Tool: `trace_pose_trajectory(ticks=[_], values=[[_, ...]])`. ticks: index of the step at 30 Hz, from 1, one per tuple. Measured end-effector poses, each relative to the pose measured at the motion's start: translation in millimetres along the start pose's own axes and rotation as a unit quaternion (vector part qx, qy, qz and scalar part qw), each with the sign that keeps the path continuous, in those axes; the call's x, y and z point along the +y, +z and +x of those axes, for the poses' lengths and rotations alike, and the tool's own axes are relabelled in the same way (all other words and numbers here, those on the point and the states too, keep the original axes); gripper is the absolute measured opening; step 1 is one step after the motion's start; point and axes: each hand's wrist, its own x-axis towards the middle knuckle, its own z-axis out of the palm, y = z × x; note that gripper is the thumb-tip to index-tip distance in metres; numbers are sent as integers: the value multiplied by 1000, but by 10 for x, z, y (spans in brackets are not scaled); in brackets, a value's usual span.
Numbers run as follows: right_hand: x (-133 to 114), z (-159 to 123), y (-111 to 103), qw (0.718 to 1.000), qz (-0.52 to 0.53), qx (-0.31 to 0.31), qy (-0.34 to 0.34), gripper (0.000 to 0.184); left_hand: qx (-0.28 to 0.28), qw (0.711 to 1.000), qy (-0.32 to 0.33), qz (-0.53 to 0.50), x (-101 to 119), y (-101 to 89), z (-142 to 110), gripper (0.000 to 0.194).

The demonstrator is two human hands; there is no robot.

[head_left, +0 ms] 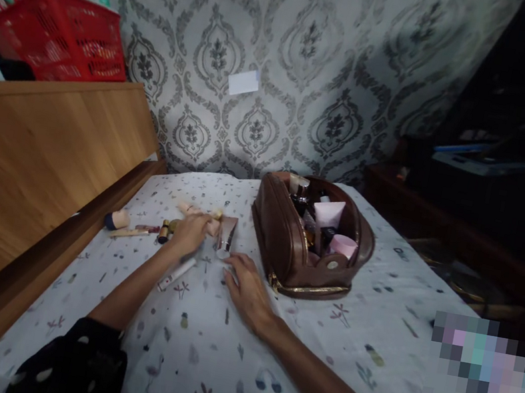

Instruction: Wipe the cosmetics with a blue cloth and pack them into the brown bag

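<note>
My left hand (191,233) reaches over a loose group of cosmetics on the sheet. Its fingers stretch forward beside a shiny rose-brown tube (226,234) with a pale cap; what lies under the fingertips is partly hidden. My right hand (248,291) is open, fingers spread, its fingertips close to that cap. A white slim tube (176,275) lies below my left wrist. Left of the hand are a small dark bottle with a gold part (163,232), a makeup brush (131,233) and a rounded dark-and-beige item (117,219).
An open brown cosmetic bag (307,286) stands right of my hands, holding a pink tube (328,213), a pink jar (342,246) and bottles. The patterned sheet (190,373) covers the bed. A wooden headboard (49,138) bounds the left, with a red basket (67,37) on top.
</note>
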Motion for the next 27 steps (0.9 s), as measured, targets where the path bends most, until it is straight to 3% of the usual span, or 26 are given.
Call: trace_pose_trajectory(ticks=[3,9,12,18,27], values=[[41,-10,31,1000,-4,0,-3,27,8,998,-13,53,-150,36,172,36],[-11,-30,10,998,-35,-41,-40,39,-11,995,23,96,-257,128,311,35],[-57,-27,-16,995,-49,-67,-51,38,-18,994,39,102,-306,69,282,35],[-18,-15,5,996,-58,-65,-11,31,-13,994,60,85,-403,-118,171,46],[-82,-23,-37,994,-52,-95,26,34,-39,995,85,26,-666,-174,248,45]])
